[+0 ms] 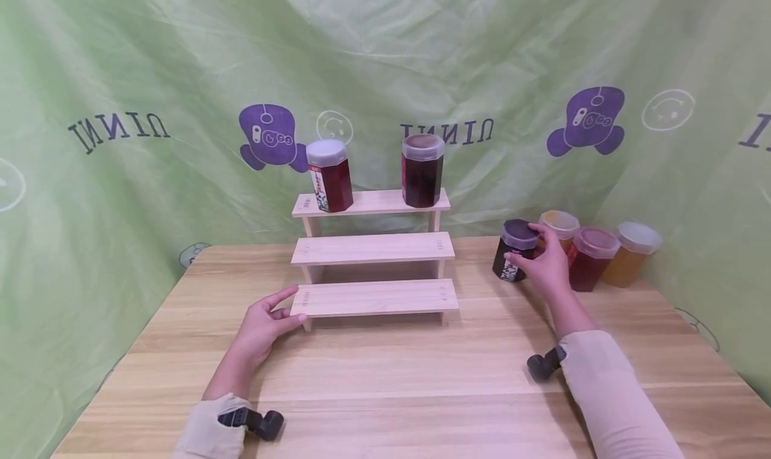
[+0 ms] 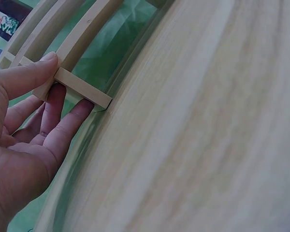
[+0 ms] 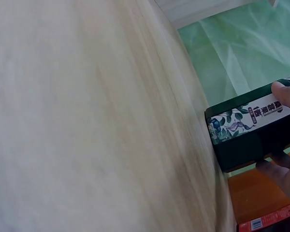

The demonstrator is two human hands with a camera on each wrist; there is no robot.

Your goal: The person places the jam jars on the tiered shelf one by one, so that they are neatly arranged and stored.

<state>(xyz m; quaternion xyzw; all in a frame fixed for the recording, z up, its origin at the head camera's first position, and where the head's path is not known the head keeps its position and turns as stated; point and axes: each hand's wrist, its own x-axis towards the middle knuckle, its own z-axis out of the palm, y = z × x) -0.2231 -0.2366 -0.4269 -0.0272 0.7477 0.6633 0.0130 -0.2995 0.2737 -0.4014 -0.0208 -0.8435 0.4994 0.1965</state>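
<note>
A three-step wooden shelf [image 1: 373,298] stands on the table. My left hand [image 1: 265,328] holds the left end of its lowest step; in the left wrist view the thumb lies at the step's corner and the fingers [image 2: 79,116] touch the side support. At the right, my right hand [image 1: 549,265] grips a dark jar [image 1: 510,266] with a dark lid. Its label with printed berries [image 3: 237,121] shows in the right wrist view, and the jar's base is at the tabletop. On the top step are a red jar with a white lid [image 1: 336,185] and a dark red jar [image 1: 423,178].
Behind and right of the right hand stand a yellow-lidded jar [image 1: 560,223], a red jar [image 1: 590,265] and an amber jar [image 1: 629,255], close together. A green printed curtain [image 1: 373,57] hangs behind the wooden table [image 1: 385,392].
</note>
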